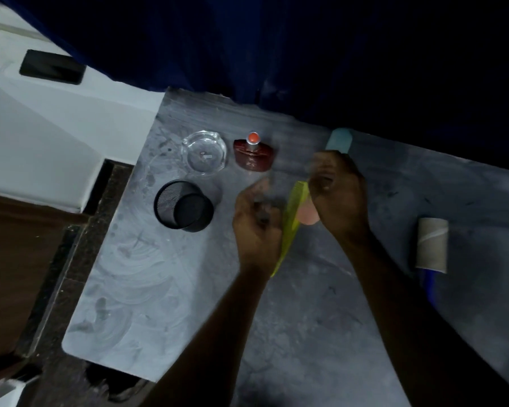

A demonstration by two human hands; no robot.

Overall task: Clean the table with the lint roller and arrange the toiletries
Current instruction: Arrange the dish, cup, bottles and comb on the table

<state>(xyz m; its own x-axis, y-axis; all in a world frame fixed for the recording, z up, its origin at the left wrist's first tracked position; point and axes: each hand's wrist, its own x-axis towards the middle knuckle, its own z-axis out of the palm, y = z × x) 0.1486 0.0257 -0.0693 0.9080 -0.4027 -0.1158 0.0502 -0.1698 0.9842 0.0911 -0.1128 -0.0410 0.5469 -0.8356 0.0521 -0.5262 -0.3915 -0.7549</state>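
My right hand (340, 198) grips a tube; its teal end (339, 140) sticks out above the fingers and a pinkish end (308, 215) shows below. A yellow-green comb (291, 227) lies slanted between my hands, against the right side of my left hand (254, 224). That hand is blurred, its fingers curled near something small and dark; I cannot tell if it holds anything. The lint roller (432, 245), a bare cardboard core on a blue handle, lies on the grey table (165, 289) at the right.
A clear glass ashtray (204, 152), a red perfume bottle (254, 155) and a black mesh cup (184, 205) stand at the table's far left. A black phone (52, 67) lies on the white ledge beyond. A dark blue curtain hangs behind the table.
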